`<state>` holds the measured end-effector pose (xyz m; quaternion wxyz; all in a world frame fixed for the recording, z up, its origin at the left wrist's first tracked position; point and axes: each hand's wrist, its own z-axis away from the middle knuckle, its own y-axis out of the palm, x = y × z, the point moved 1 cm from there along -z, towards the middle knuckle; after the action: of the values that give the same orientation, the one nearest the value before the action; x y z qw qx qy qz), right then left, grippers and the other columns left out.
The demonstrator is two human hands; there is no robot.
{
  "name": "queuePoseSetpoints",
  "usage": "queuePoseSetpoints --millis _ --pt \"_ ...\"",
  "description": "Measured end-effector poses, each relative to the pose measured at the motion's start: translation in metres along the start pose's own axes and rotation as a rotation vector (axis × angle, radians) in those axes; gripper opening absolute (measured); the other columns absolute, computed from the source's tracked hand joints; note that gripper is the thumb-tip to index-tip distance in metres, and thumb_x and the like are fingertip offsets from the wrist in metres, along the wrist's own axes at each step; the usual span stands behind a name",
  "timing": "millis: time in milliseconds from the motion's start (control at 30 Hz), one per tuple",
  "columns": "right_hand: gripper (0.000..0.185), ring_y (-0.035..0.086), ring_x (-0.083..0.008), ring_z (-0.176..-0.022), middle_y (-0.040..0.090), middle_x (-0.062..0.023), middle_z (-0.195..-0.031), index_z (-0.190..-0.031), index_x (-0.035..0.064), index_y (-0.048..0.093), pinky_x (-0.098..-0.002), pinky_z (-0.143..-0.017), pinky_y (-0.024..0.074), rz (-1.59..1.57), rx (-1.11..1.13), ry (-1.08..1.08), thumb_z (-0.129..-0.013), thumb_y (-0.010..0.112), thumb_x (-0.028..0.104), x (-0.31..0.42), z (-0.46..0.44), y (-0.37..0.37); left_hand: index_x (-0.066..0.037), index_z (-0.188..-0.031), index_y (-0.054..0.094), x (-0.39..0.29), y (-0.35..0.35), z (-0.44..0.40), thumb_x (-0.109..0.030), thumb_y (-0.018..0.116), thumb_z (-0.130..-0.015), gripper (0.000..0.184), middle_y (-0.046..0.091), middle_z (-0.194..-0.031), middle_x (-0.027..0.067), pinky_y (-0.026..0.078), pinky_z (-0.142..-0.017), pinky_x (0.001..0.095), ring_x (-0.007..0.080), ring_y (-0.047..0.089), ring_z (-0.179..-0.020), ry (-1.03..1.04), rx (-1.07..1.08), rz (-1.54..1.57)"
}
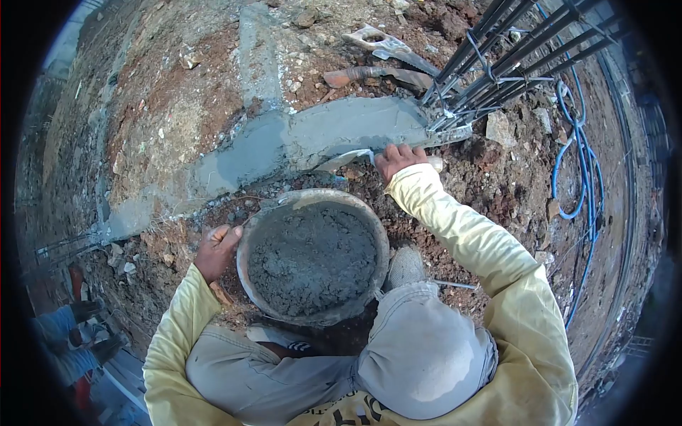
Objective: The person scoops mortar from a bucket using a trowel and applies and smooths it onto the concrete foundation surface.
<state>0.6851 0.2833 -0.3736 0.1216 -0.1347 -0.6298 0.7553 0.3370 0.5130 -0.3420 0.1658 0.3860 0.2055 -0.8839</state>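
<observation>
Head view: trowel (346,158) lies just beyond the far side of the pan (243,263), its pale blade pointing left and touching or nearly touching the near edge of the grey strip (355,124); contact not certain at this angle. Right hand (399,160) closed around the trowel's handle, knuckles up, handle end showing past the fist: a narrow, full grip. Left hand (218,252) at the pan's left side, fingers curled in, thumb against the rim; cannot tell whether it pinches the rim or only rests there. Pan holds rough, lumpy mortar (312,259), well below the rim in places. Strip runs behind the pan, smooth and wet-looking on top, its near edge more ragged. Judgement on technique: blade nearly flat, leading edge slightly raised, light even pressure; a steep tip would gouge the soft face. Long strokes along the edge should leave fewer ridges than short dabs. Wrist loose, sleeve clear of the wet surface. Left hand best used to steady the pan. Rebar (508,57) rises beyond the pan to the right; room for the stroke tightens there. Saw (387,46) and knife (355,74) lie past the strip, blue hose (586,156) well right of the pan.
</observation>
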Motion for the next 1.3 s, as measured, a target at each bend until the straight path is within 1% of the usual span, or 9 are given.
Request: queuePoseSetpoints --millis 267,633,833,900,967,1067,1200,1267,1300 --pt "0.033 0.058 -0.0309 -0.114 0.059 -0.0123 -0.117 -0.122 0.0112 0.06 -0.0469 -0.095 0.0453 -0.205 0.125 0.055 -0.092 0.053 0.022 0.033 -0.013 -0.016 -0.015 -0.066 0.047 -0.002 0.0 0.003 -0.03 0.06 -0.098 0.038 0.038 -0.063 -0.0105 0.026 -0.052 0.024 0.0021 0.032 -0.059 -0.013 -0.007 0.05" --pt "0.043 0.051 -0.033 -0.127 0.054 -0.0098 -0.129 -0.127 0.0264 0.058 -0.0491 -0.107 0.0399 -0.065 0.355 0.306 -0.086 0.066 0.034 -0.146 0.039 -0.008 -0.012 -0.068 0.051 0.006 -0.007 0.004 -0.027 0.06 -0.098 0.035 0.043 -0.065 -0.0093 0.03 -0.055 0.0243 0.0024 0.036 -0.062 0.083 -0.057 -0.102" --pt "0.041 0.062 -0.0382 -0.103 0.061 -0.0173 -0.11 -0.124 0.0116 0.058 -0.0445 -0.093 0.0498 -0.214 0.123 0.316 -0.087 0.065 0.028 -0.194 0.113 0.013 -0.01 -0.07 0.053 -0.006 0.001 0.004 -0.027 0.059 -0.099 0.034 0.047 -0.066 -0.0087 0.032 -0.057 0.0237 0.0032 0.038 -0.063 0.044 -0.03 -0.068" --pt "0.043 0.063 -0.0384 -0.099 0.062 -0.0209 -0.108 -0.121 0.0048 0.058 -0.0441 -0.087 0.0508 -0.398 0.245 0.51 -0.088 0.065 0.03 -0.154 0.119 -0.009 -0.011 -0.07 0.053 0.007 -0.005 -0.001 -0.028 0.059 -0.099 0.034 0.046 -0.066 -0.0084 0.032 -0.057 0.0238 0.0032 0.038 -0.062 0.002 -0.011 -0.069" --pt "0.043 0.064 -0.03 -0.082 0.063 -0.0143 -0.082 -0.117 0.0029 0.057 -0.0431 -0.075 0.0518 -0.683 0.287 0.587 -0.092 0.059 0.039 -0.12 0.128 -0.007 -0.011 -0.069 0.052 0.009 -0.006 -0.003 -0.031 0.059 -0.098 0.036 0.046 -0.065 -0.0076 0.031 -0.057 0.0238 0.0034 0.037 -0.062 -0.018 -0.004 -0.059" --pt "0.044 0.058 -0.0154 -0.062 0.059 -0.0095 -0.076 -0.118 -0.0007 0.057 -0.0323 -0.056 0.0505 -1.246 0.279 0.677 -0.096 0.057 0.037 -0.071 0.123 0.0 -0.012 -0.068 0.051 0.013 -0.011 -0.008 -0.031 0.058 -0.098 0.037 0.046 -0.065 -0.0074 0.031 -0.057 0.0244 0.0033 0.037 -0.062 0.015 0.03 -0.102" --pt "0.042 0.057 -0.0135 -0.058 0.057 -0.0058 -0.073 -0.115 0.0026 0.056 -0.0291 -0.045 0.049 -1.753 0.19 0.869 -0.098 0.054 0.041 -0.033 0.084 0.009 -0.011 -0.073 0.054 0.003 -0.013 -0.016 -0.034 0.058 -0.097 0.034 0.047 -0.069 -0.0076 0.033 -0.06 0.0247 0.0029 0.038 -0.065 0.14 -0.055 0.04" --pt "0.043 0.056 -0.014 -0.055 0.056 -0.0064 -0.076 -0.115 0.0016 0.054 -0.0301 -0.044 0.0483 -1.793 0.118 0.866 -0.097 0.055 0.041 -0.028 0.062 0.02 -0.008 -0.086 0.063 -0.012 -0.012 -0.017 -0.036 0.06 -0.097 0.03 0.055 -0.076 -0.0054 0.037 -0.067 0.022 0.0041 0.045 -0.072 -0.026 -0.076 0.16" --pt "0.045 0.055 -0.0142 -0.054 0.056 -0.0067 -0.077 -0.115 0.0012 0.052 -0.0306 -0.043 0.0481 -1.796 0.077 0.863 -0.097 0.055 0.042 -0.028 0.052 0.027 -0.005 -0.092 0.064 -0.01 -0.019 -0.025 -0.035 0.061 -0.097 0.031 0.059 -0.08 -0.0025 0.041 -0.071 0.0241 0.0058 0.05 -0.076 0.03 -0.146 -0.077"
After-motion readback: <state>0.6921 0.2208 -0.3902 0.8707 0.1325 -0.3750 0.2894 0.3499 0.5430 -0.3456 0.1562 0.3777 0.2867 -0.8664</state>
